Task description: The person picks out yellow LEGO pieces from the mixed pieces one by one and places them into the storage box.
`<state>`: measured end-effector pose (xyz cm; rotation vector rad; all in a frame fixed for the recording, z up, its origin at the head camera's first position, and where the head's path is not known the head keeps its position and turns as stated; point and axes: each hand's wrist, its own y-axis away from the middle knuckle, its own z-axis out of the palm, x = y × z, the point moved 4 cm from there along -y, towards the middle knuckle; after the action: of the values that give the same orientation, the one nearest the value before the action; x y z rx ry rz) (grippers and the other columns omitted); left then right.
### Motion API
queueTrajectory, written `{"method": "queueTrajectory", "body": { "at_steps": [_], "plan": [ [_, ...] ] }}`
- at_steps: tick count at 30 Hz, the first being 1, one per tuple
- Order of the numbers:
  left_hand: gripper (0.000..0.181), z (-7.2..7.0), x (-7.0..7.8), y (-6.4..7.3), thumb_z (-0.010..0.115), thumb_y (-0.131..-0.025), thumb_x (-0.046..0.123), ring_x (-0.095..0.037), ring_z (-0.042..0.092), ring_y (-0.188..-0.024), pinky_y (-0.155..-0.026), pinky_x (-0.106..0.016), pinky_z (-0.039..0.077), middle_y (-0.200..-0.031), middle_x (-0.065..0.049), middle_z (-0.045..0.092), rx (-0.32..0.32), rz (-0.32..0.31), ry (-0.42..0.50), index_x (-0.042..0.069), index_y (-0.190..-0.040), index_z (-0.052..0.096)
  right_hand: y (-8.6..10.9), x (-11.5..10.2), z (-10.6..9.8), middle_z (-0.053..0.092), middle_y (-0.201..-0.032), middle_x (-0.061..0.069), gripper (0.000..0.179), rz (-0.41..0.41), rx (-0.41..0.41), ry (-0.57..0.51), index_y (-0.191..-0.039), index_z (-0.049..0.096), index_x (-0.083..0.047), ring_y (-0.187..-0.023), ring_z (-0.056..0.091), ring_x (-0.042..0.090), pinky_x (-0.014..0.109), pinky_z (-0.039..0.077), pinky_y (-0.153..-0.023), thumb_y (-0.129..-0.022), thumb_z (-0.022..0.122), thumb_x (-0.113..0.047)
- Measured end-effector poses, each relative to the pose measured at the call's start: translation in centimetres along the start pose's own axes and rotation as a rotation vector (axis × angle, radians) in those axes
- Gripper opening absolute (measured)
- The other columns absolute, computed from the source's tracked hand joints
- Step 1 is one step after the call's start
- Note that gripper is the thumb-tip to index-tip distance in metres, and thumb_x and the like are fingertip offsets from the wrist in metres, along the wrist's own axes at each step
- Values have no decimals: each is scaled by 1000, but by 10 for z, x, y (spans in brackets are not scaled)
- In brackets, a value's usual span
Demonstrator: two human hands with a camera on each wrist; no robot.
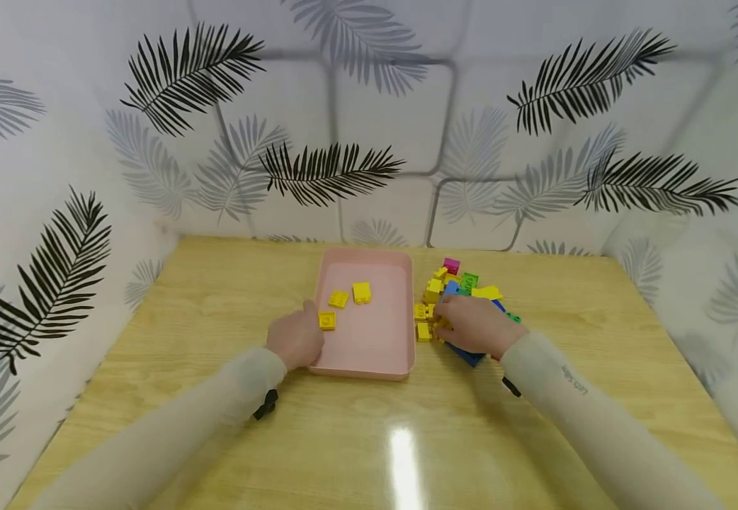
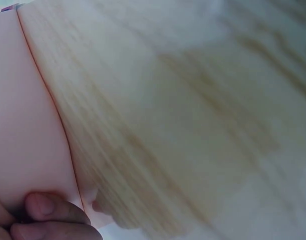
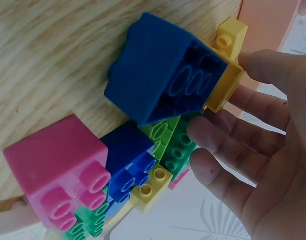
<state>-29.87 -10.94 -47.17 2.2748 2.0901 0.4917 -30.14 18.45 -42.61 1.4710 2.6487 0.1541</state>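
Note:
My left hand (image 1: 295,338) grips the left side of a shallow pink tray (image 1: 369,343), near its front corner. In the left wrist view its curled fingers (image 2: 57,212) show against the tray's outer wall. Three yellow bricks lie in the tray, one (image 1: 327,321) right beside that hand. My right hand (image 1: 476,324) is over a heap of toy bricks to the right of the tray. In the right wrist view its thumb and forefinger pinch a yellow brick (image 3: 225,89), while the other fingers spread close to a large dark blue brick (image 3: 142,70) lying on its side.
Around the right hand the heap holds a magenta brick (image 1: 451,265), a green brick (image 1: 469,282) and several yellow ones. A small yellow brick (image 1: 423,332) lies close to the tray's right wall. Behind the wooden table (image 1: 248,276) hangs a leaf-patterned cloth (image 1: 382,120).

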Motion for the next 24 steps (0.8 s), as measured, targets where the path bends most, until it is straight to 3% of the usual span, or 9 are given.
{"method": "queueTrajectory", "body": {
  "at_steps": [7,15,24],
  "plan": [
    [58,2,-2,2,48,-99,17,-20,57,-59,-49,-32,44,-74,-9,61,-26,-13,13,-8,-148,30,1,0,-1,68,-108,2,26,-17,62,43,-112,72,-15,-86,64,18,40,58,-81,-93,71,-32],
    [56,5,-2,2,48,-99,17,-21,57,-60,-51,-34,45,-74,-9,60,-13,-14,4,-8,-147,32,5,1,-9,67,-108,3,26,-33,111,13,-115,72,-13,-85,65,17,40,58,-75,-94,67,-28],
    [60,3,-1,1,49,-100,17,-21,57,-59,-50,-33,45,-74,-9,61,-11,-16,-6,-8,-150,28,0,-3,-33,68,-114,6,25,-61,220,5,-114,72,-13,-73,64,16,37,56,-67,-95,65,-27]
  ]
}}
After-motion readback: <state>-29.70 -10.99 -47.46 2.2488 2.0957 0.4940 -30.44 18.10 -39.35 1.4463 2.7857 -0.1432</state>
